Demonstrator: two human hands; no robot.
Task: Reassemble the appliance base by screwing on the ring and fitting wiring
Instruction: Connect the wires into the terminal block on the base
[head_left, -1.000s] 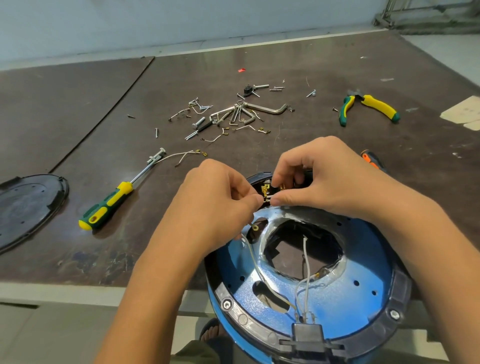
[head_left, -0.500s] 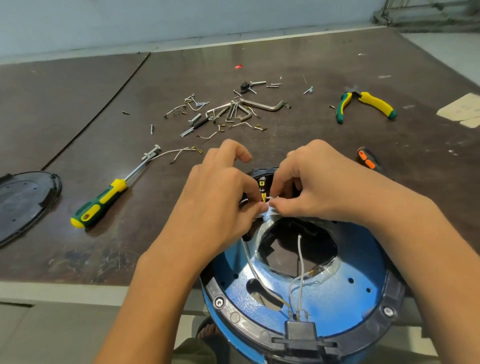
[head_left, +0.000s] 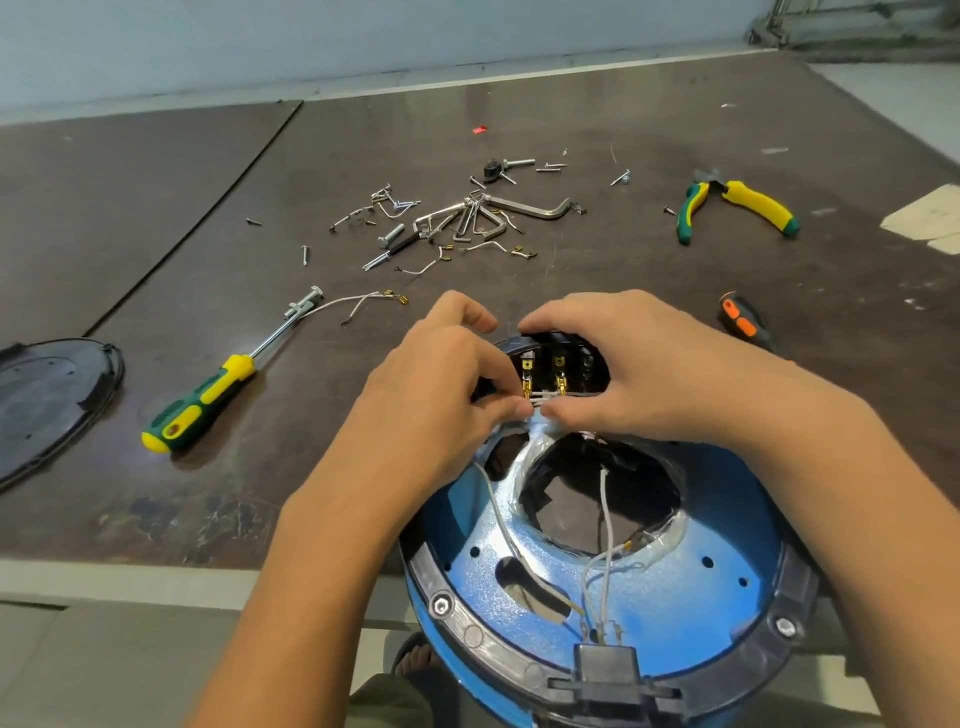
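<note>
Wiring is the step in hand. On the round blue-painted metal appliance base (head_left: 675, 587), at the near edge of the dark brown desk (head_left: 311, 457), the left hand (head_left: 441, 400) and right hand (head_left: 639, 374) pinch the brass connector (head_left: 527, 388) of a thin white wire (head_left: 492, 501), fingers clamped on it. Next, likely: press it squarely onto its flat tab.

The bottom edge cut off our blue base (head_left: 675, 613); the left edge cut the black cover (head_left: 47, 400). Our right hand (head_left: 639, 364) hid most of an orange-and-black handle (head_left: 743, 325). Its grip, with our left hand (head_left: 441, 384), hid how the wire ends (head_left: 543, 397) sat.
</note>
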